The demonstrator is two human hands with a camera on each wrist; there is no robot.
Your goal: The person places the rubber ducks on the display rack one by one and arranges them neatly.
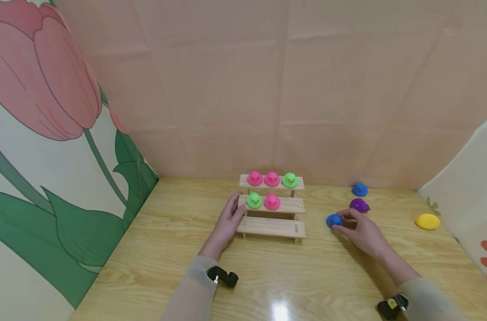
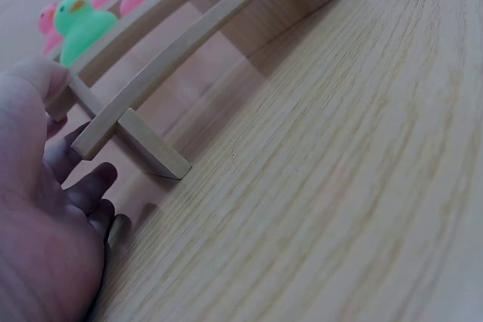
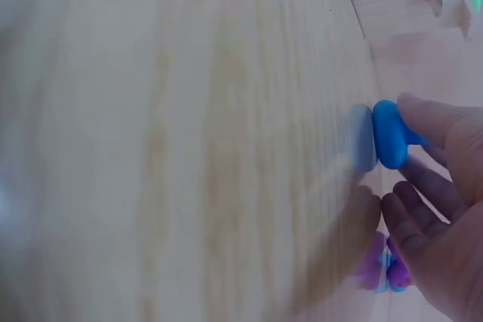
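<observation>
- Wooden stand (image 1: 269, 226), three stepped tiers, set close to the back edge of the bench (image 1: 299, 276), roughly midway along it. The stepping probably serves to let each row show above the one in front.
- Left hand (image 1: 227, 216) at the stand's left end: grip closed on the end of the middle tier, thumb on the near side, fingers behind. Reads as a bracing hold; light wooden legs would likely skid if nudged.
- Right hand (image 1: 362, 231), toward the bench's right edge: grip closed in a pinch, thumb and finger on the near blue duck (image 1: 333, 220). A pinch suits so small and rounded a body. (Whether its base bears on the wood or hangs just above, cannot tell.)
- Pink ducks (image 1: 254, 179) and green ducks (image 1: 290, 180) stand upright on the top and middle tiers, beaks to the bench's front edge; flat slats presumably keep them from rolling.
- Far blue duck (image 1: 360, 190) by the back edge, purple toy (image 1: 359, 205) just in front of it; both within easy reach of the right hand, I judge.
- Yellow toy (image 1: 427, 221) farther out, near the right edge, toward the back right corner.
</observation>
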